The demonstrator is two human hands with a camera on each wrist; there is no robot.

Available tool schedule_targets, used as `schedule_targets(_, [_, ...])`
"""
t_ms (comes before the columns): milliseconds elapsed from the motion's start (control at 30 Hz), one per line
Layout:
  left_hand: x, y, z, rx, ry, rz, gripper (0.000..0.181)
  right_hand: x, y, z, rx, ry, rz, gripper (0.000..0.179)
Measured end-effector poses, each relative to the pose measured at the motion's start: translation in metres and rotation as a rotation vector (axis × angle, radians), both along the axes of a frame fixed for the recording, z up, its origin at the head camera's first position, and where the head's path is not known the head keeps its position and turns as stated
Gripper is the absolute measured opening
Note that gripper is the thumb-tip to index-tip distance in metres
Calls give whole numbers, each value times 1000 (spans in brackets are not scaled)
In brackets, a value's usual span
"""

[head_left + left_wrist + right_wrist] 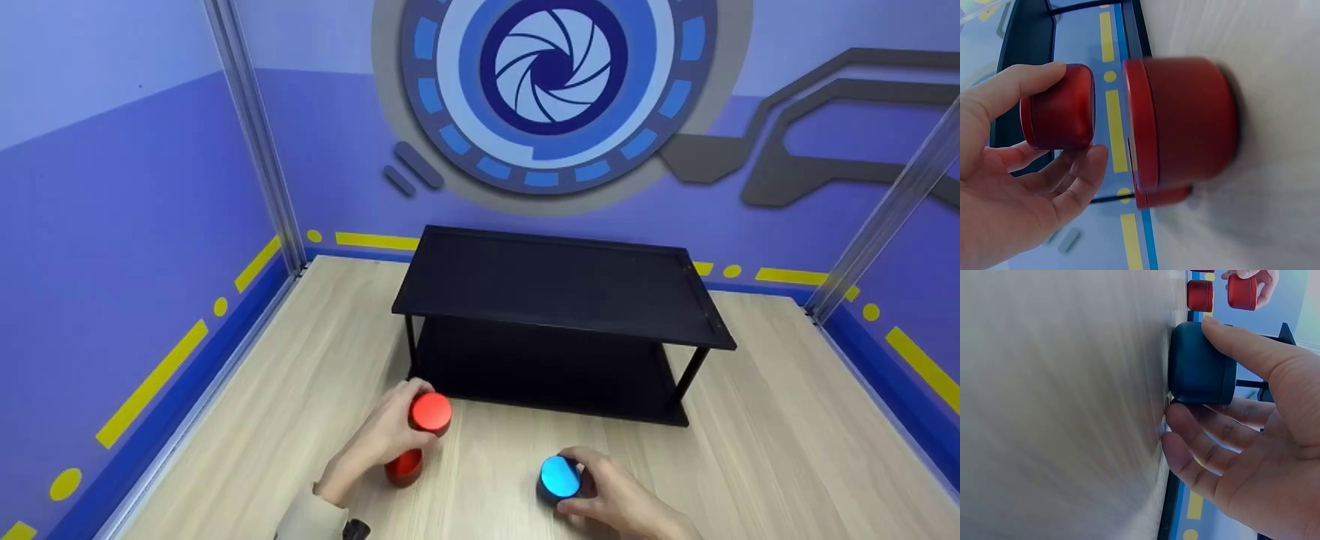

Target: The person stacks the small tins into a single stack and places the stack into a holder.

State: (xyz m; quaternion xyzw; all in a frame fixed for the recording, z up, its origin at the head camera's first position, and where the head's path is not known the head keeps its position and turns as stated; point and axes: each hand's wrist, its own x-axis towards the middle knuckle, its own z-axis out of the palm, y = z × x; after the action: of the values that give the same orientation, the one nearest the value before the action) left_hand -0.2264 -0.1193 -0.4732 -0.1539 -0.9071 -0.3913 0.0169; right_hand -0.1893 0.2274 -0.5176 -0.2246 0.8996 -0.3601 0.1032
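My left hand [394, 424] grips a small round red tin [431, 412] between thumb and fingers, raised above the table. Under it, a second red tin [403, 469] stands upright on the wood, partly covered by the hand. The left wrist view shows this standing tin [1185, 121] close up, with another red tin [1165, 197] mostly hidden behind it. To the right, my right hand [611, 491] holds a round blue tin [560, 478] by its sides, thumb on one side and fingers on the other. In the right wrist view the blue tin [1202, 363] is upright, its base right at the tabletop.
A black two-tier shelf [562, 285] stands behind both hands, its lower tier [540, 367] close to the tabletop. Blue printed walls [135, 225] with metal corner posts [255, 127] enclose the wooden table [480, 480] at the back and sides.
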Motion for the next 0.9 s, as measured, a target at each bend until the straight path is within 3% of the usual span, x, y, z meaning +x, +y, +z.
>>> schedule_targets(333, [1,27,-1,-10,17,-113,55,-2,-1,-2,23,47,-6,62])
schedule_targets(567, [-1,48,-2,-34,45,-169,52,-4,-2,-1,13,1,-8,63])
schedule_targets(900, [1,76,-1,-68,-16,-220,54,-3,1,-3,8,53,3,61])
